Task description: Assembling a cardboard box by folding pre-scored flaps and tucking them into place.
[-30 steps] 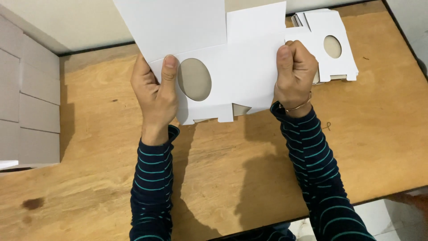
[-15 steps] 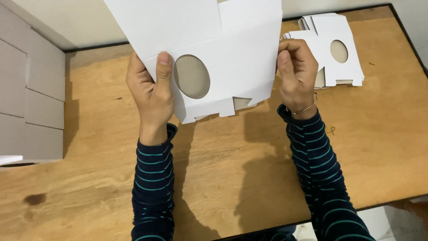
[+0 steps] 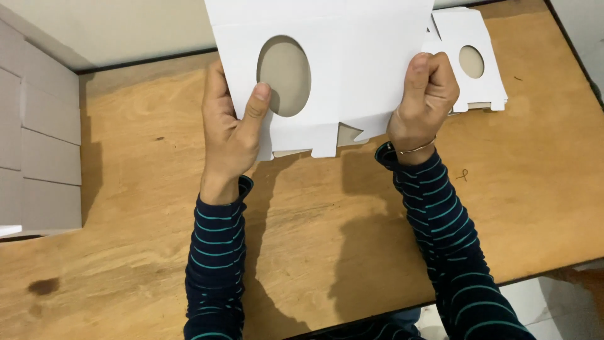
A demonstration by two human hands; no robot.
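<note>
Wooden table (image 3: 145, 239); pale wall (image 3: 113, 28)

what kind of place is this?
Likely a small packaging or box-folding workstation: both hands hold a flat white die-cut carton blank over a plywood table, with a stack of similar blanks and white boxes nearby.

Two hands (image 3: 229, 135), one held carton blank (image 3: 352, 69), one stack (image 3: 469, 63).

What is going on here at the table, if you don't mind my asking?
A person holds a flat white cardboard box blank with an oval window up over the wooden table, the left hand gripping its left edge with the thumb beside the window, the right hand clenched on its right edge. A stack of similar blanks lies at the table's far right.
</note>
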